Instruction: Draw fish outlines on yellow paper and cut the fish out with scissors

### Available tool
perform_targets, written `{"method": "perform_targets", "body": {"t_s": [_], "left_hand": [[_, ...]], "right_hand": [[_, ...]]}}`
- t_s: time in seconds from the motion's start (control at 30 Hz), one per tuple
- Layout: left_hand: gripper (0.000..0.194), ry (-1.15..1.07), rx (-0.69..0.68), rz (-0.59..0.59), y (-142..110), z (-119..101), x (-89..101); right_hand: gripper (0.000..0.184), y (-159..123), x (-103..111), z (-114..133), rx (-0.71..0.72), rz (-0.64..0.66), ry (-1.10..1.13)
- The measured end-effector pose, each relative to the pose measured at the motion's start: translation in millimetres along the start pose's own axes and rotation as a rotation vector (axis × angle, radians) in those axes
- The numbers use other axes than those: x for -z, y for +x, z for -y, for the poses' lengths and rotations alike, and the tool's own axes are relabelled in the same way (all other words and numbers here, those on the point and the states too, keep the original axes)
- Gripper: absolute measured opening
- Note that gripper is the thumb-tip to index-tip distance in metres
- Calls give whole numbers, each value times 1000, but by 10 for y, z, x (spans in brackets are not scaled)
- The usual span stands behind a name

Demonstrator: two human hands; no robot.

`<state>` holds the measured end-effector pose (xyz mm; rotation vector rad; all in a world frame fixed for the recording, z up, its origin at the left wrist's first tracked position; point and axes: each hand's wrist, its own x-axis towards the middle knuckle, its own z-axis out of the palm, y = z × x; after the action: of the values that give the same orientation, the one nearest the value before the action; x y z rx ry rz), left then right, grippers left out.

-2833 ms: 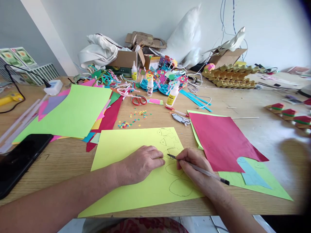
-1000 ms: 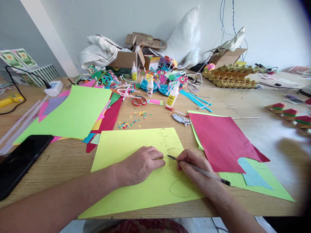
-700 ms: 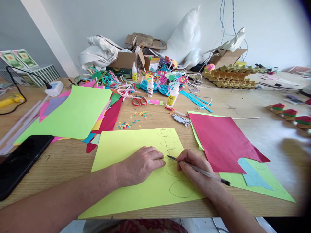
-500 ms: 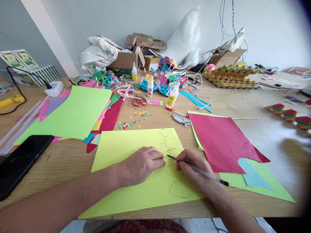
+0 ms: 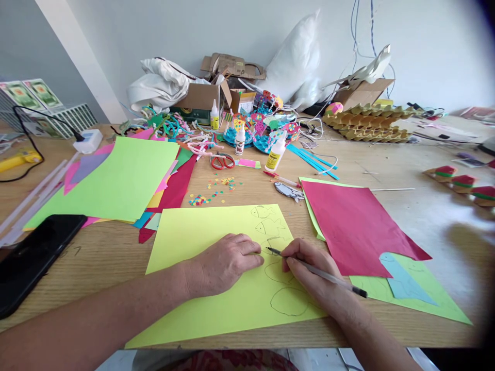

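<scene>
A yellow paper sheet [image 5: 193, 242] lies on the wooden table [image 5: 108, 257] in front of me, with several fish outlines drawn along its right side. My left hand [image 5: 224, 260] rests on the sheet with its fingers curled down and pressing it flat. My right hand [image 5: 309, 268] grips a thin pen [image 5: 320, 274] whose tip touches the sheet at a fish outline just right of my left fingertips.
A red sheet [image 5: 351, 221] over green paper lies to the right. A stack of coloured sheets [image 5: 116, 178] and a black phone [image 5: 34, 252] lie to the left. Glue bottles [image 5: 275, 153], red scissors [image 5: 221, 161], confetti, boxes and craft clutter fill the back.
The pen tip has shifted only slightly over the fish outline. My left hand has stayed where it was on the sheet.
</scene>
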<state>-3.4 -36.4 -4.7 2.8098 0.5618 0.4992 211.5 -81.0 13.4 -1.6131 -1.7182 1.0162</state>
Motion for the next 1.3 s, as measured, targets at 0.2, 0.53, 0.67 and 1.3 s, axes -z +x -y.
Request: {"method": "perform_targets", "body": {"t_s": [0.2,0.53,0.67,1.3], "left_hand": [[26,-4,-1,8,2,1,4],[27,-1,4,23,4,-6,17],[26,8,3,20,6,-4,16],[26,7,-4,5,4,3,5]], "right_hand": [[9,5,-2,-14,12,5,-13],[9,-15,11,-13,9,14,-11],[9,-4,6,-22,6,9,-15],[9,-4,7,-11,36,6,-20]]}}
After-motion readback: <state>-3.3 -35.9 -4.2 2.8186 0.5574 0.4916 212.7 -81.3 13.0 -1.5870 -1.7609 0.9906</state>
